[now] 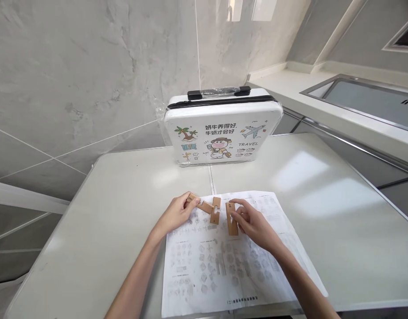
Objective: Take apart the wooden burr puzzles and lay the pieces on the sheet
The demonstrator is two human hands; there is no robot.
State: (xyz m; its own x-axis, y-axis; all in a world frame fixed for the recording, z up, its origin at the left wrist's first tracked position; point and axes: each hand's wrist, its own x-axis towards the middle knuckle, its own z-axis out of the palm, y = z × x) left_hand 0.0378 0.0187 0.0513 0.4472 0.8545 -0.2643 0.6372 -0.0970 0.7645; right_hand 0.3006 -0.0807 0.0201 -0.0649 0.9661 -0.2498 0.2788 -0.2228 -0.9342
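Observation:
Between thumb and fingers, my left hand (177,212) grips a notched wooden puzzle piece (205,206) by its upper left end. Its other end meets a second notched wooden piece (215,212), marked 1, which stands lengthwise over the paper; whether the two interlock I cannot tell. To the right, my right hand (252,221) pinches a third wooden puzzle piece (232,226), marked 2, by its right edge, apart from the other two. Under both hands lies a printed instruction sheet (217,270) with small diagrams of puzzle shapes.
A white cartoon-printed case (223,133) with a black handle, partly in clear plastic, stands at the table's back. The pale table (124,199) has a seam down its middle. Behind rises a grey marble wall (91,66); at right runs a counter (283,82) with a sunken glass-topped panel.

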